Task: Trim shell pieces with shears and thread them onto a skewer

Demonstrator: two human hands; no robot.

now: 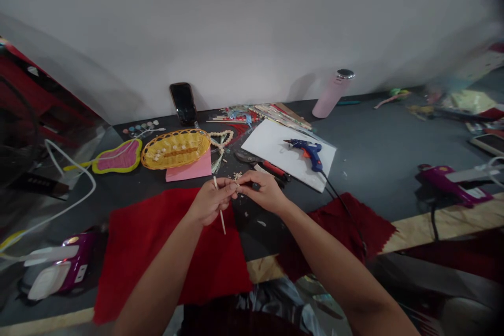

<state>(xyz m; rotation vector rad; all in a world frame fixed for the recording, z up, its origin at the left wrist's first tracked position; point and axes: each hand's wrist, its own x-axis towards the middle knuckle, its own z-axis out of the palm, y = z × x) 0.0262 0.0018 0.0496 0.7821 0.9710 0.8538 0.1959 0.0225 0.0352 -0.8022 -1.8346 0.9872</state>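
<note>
My left hand (214, 199) is closed around a thin pale wooden stick (222, 221), which pokes out above and below the fingers. My right hand (263, 190) meets it fingertip to fingertip, its thumb and fingers pinched on a bit too small to name. Just beyond the fingertips lies a scatter of small pale pieces (237, 175). Below the left hand a red cloth (157, 241) covers the table's front. A yellow wicker basket (177, 149) with a few small pale pieces in it stands behind the left hand, beside a string of pale beads with a tassel (222, 139).
A blue glue gun (307, 151) lies on a white board (268, 139), its cord running toward the front edge. Red-handled pliers (271, 168) lie nearby. A pink flask (334, 93) and a phone (183, 104) stand at the wall. Purple power strips (74, 260) sit at either side.
</note>
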